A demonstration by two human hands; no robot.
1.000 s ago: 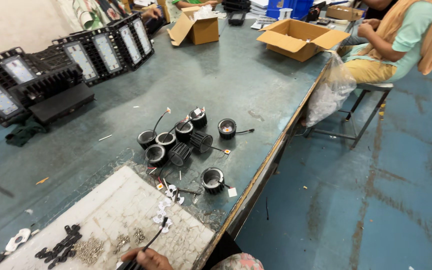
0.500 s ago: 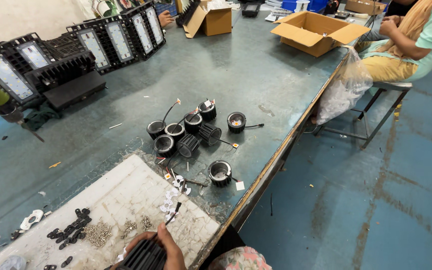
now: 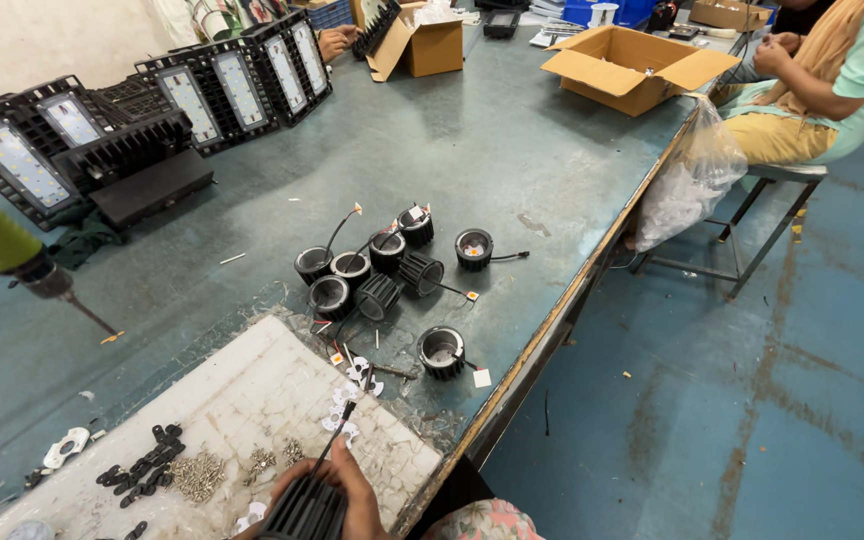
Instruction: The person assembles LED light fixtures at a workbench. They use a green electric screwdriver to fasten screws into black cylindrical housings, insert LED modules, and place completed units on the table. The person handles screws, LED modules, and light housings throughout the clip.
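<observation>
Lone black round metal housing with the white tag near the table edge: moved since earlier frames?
No. The black round housing keeps its place between the white board and the table edge.

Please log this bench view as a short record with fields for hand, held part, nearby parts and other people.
Hand: one hand at the bottom edge, gripping; which hand it is cannot be told
Held part: black finned housing with a wire rising from it
Under it: white board with screws and black clips
Nearby: group of black round housings on the table
Left edge: green screwdriver, hanging
Far side: finned lamp panels, cardboard boxes
Other people: seated person at the right end
</observation>
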